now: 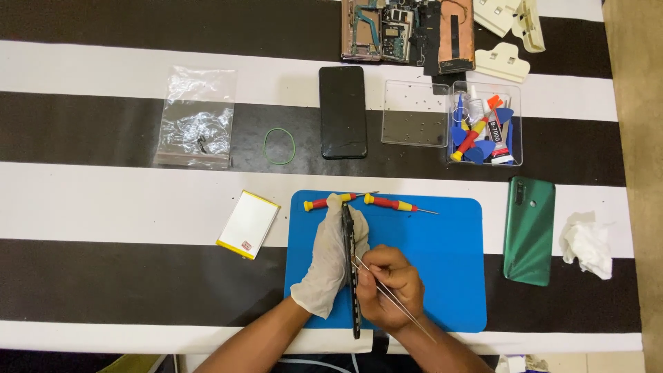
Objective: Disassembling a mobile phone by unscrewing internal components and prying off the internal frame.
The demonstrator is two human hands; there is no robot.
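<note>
Edgewise, the phone frame [351,276] stands upright in the gloved left hand [329,259], long axis running toward the person; the right hand [390,287] pinches tweezers [387,293] against its right side.

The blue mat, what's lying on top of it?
On the blue mat lie two red-and-yellow screwdrivers. The gloved left hand holds a phone frame on edge over it; the right hand holds tweezers. Anything beneath the hands is hidden.
</note>
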